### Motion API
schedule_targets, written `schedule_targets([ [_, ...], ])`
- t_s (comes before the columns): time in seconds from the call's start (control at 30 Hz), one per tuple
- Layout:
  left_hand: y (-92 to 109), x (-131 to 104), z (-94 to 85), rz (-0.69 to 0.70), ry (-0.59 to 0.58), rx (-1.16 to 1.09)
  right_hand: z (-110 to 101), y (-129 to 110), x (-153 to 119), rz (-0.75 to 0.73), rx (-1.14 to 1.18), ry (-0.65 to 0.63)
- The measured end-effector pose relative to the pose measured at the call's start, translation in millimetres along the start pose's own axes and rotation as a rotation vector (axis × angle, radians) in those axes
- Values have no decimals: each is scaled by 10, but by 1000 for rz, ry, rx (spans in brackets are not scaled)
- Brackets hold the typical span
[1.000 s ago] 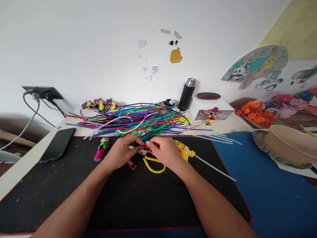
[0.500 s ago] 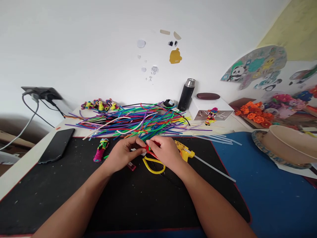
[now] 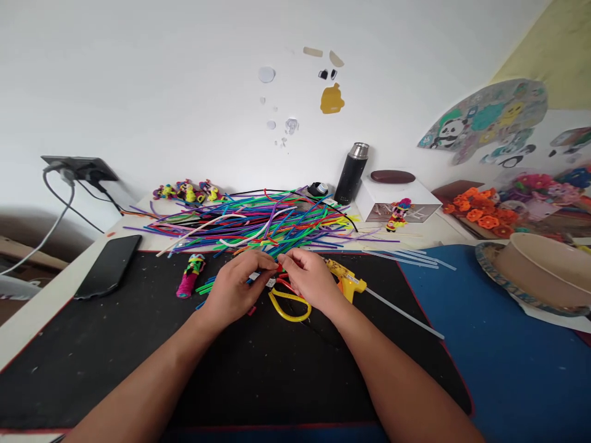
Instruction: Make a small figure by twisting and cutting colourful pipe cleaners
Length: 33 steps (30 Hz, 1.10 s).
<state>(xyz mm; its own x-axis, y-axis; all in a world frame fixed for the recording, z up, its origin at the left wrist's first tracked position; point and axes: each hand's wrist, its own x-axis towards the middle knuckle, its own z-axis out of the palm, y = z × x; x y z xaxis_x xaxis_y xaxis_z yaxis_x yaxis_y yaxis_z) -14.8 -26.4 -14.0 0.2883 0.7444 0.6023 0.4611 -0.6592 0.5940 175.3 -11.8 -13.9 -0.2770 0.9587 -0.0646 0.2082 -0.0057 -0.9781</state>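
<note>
My left hand (image 3: 237, 286) and my right hand (image 3: 310, 278) meet above the black mat, both with thumb and fingers pinched. Between their fingertips is a small red piece (image 3: 279, 269), mostly covered by the fingers, so its shape is unclear. Just below them lies a pair of scissors, its yellow handle (image 3: 290, 307) showing. Right of my right hand rests a yellow glue gun (image 3: 348, 283) with a long translucent glue stick in its back. To the left of my left hand lies a pink and green pipe-cleaner figure (image 3: 189, 277), beside short green and blue pieces (image 3: 206, 287).
A pile of colourful pipe cleaners (image 3: 258, 221) spreads behind the mat (image 3: 258, 381). A black phone (image 3: 108, 266) lies at left. Behind stand small figures (image 3: 188, 192), a flask (image 3: 351, 175) and a white box (image 3: 399, 195). Loose glue sticks (image 3: 406, 258) and a beige bowl (image 3: 547, 264) are at right.
Both hands stay together, with their fingers shifted slightly around the red piece, which shows less now. More short green and blue pieces appear beside my left hand. The view has tilted a little.
</note>
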Motion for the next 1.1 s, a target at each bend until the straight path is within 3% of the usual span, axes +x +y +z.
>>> schedule_targets([
  [0.2, -29, -6, 54, -150, -70, -6, 50, 74, 39, 88, 262, -56],
  [0.53, -21, 4, 37, -329, -111, -126, 48, 53, 24, 69, 281, -63],
  [1.1, 36, 14, 38, -401, -84, -165, 57, 28, 14, 69, 299, -72],
])
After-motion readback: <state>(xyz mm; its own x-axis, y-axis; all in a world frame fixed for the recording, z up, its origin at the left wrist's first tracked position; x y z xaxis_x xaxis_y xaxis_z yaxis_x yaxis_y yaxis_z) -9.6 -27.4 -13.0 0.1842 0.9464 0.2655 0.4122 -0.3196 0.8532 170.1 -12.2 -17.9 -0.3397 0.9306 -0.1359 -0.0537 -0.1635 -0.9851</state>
